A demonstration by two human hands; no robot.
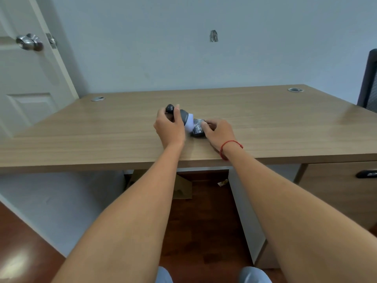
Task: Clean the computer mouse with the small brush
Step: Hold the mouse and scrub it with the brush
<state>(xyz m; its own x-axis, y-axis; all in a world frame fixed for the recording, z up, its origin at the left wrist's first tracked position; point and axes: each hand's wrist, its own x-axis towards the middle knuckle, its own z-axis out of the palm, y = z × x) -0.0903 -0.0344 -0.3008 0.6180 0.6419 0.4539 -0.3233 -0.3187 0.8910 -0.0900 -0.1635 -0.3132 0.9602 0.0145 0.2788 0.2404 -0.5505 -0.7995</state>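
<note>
A dark computer mouse (198, 129) lies on the wooden desk (102, 127), speckled with pale dust. My right hand (219, 134) grips its right side, a red string around the wrist. My left hand (170, 126) is closed around the small brush (184, 117), which has a dark handle and a wide pale bristle head. The bristles touch the left side of the mouse. The far part of the mouse is hidden by the brush head and my right fingers.
A white door with a metal knob (30, 42) stands at the left. Two cable grommets (98, 98) sit near the desk's back edge. A dark chair (369, 82) is at the right. A drawer with a black handle (366, 173) and a cardboard box (181, 188) are below the desk.
</note>
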